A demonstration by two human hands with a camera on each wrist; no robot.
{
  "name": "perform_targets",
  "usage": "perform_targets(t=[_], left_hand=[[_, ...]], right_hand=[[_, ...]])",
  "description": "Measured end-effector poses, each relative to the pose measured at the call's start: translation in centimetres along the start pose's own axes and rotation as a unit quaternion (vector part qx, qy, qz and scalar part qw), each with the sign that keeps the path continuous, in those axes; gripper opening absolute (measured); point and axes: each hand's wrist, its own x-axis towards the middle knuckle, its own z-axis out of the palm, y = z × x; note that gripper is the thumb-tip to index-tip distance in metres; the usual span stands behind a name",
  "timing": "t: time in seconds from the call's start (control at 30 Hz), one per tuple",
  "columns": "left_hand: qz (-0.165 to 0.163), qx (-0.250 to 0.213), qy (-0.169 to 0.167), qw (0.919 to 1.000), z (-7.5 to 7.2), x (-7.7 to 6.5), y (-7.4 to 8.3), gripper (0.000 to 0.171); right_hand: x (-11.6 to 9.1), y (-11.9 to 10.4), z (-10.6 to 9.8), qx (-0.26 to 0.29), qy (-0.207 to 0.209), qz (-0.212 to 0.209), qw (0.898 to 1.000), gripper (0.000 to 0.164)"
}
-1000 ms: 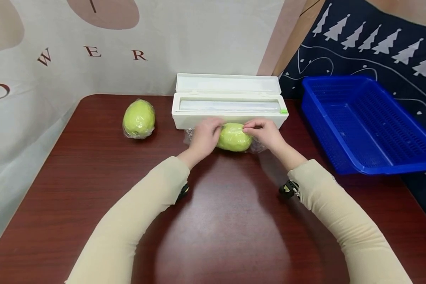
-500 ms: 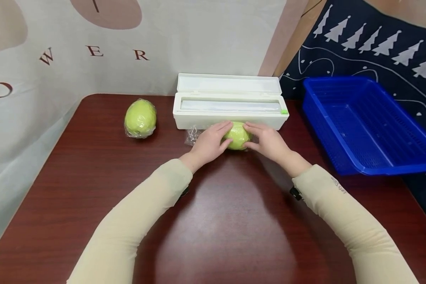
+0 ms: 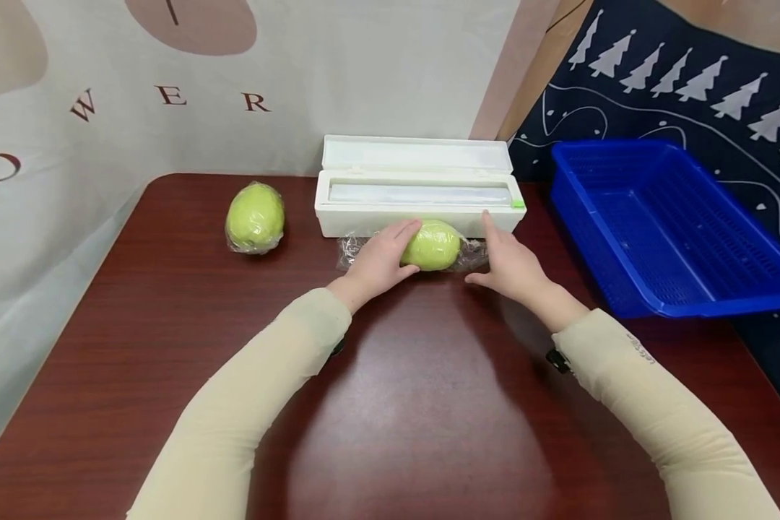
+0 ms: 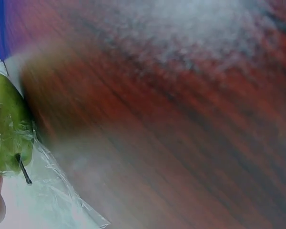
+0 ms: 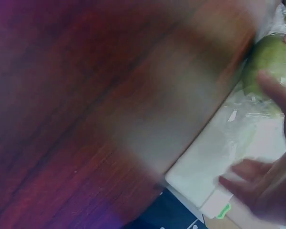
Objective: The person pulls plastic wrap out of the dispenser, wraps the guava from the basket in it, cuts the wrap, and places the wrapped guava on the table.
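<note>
A green pear (image 3: 432, 245) in clear cling film (image 3: 473, 254) lies on its side in front of the white cling film box (image 3: 422, 222). My left hand (image 3: 378, 261) holds its left end, thumb in front and fingers over the back. In the left wrist view the pear (image 4: 7, 119) shows its dark stem under the film. Right of the pear, my right hand (image 3: 515, 266) is spread with thumb and fingers apart, gripping nothing. The right wrist view has that hand (image 5: 271, 186) blurred over loose film. A second wrapped pear (image 3: 256, 218) sits at the left.
The box's lid (image 3: 416, 154) stands raised at the back, with a roll (image 3: 422, 194) inside and a green slider (image 3: 518, 204) at its right end. A blue plastic basket (image 3: 663, 309) is at the right of the brown table (image 3: 416, 404).
My right hand first pinched film at the pear, then cupped its right end, and has now moved off to the right with fingers spread. My left hand has come round the pear's left end.
</note>
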Motion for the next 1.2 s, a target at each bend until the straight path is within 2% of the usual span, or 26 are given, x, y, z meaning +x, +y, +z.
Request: perform_targets(t=[0.1, 0.2, 0.3, 0.37, 0.43, 0.5, 0.57, 0.7, 0.77, 0.87, 1.03, 1.2], left_hand=[[-0.003, -0.002, -0.008, 1.0, 0.0, 0.1, -0.1, 0.073], [-0.009, -0.004, -0.012, 0.9999, -0.1, 0.3, -0.1, 0.073], [-0.015, -0.007, -0.015, 0.9997, -0.3, 0.3, -0.2, 0.072], [-0.014, -0.009, -0.017, 0.9997, -0.3, 0.4, -0.2, 0.072], [-0.011, -0.011, -0.022, 0.9996, -0.4, 0.5, -0.2, 0.072], [-0.006, -0.014, -0.026, 0.9995, -0.5, 0.6, -0.1, 0.072], [-0.004, -0.016, -0.032, 0.9994, -0.6, 0.7, -0.1, 0.071], [-0.01, -0.018, -0.038, 0.9991, -0.9, 0.8, -0.1, 0.071], [-0.014, -0.019, -0.039, 0.9989, -1.0, 0.8, 0.0, 0.071], [-0.015, -0.021, -0.042, 0.9988, -1.0, 0.9, 0.1, 0.071], [-0.01, -0.033, -0.054, 0.998, -1.1, 1.0, 0.1, 0.07], [-0.005, -0.046, -0.055, 0.9974, -1.3, 1.0, 0.0, 0.068]], right_hand=[[-0.8, 0.5, -0.3, 0.024, -0.026, 0.086, 0.996, 0.102], [-1.2, 0.9, -0.7, 0.044, -0.068, 0.135, 0.988, 0.092], [-1.0, 1.3, -1.0, 0.065, -0.09, 0.143, 0.984, 0.078], [-0.7, 1.6, -1.0, 0.083, -0.092, 0.139, 0.982, 0.061], [-0.3, 1.9, -0.9, 0.126, -0.103, 0.134, 0.977, 0.043], [0.0, 1.9, -0.5, 0.176, -0.12, 0.129, 0.968, 0.033], [0.1, 1.6, -0.3, 0.244, -0.144, 0.127, 0.951, 0.035], [0.0, 0.4, 0.0, 0.354, -0.161, 0.102, 0.916, 0.058], [-0.1, -0.2, 0.1, 0.38, -0.159, 0.082, 0.908, 0.067], [-0.1, -1.0, 0.4, 0.373, -0.146, 0.056, 0.914, 0.076], [0.2, -2.4, 0.6, 0.319, -0.115, 0.052, 0.939, 0.085], [0.7, -3.3, 0.9, 0.288, -0.077, 0.038, 0.954, 0.089]])
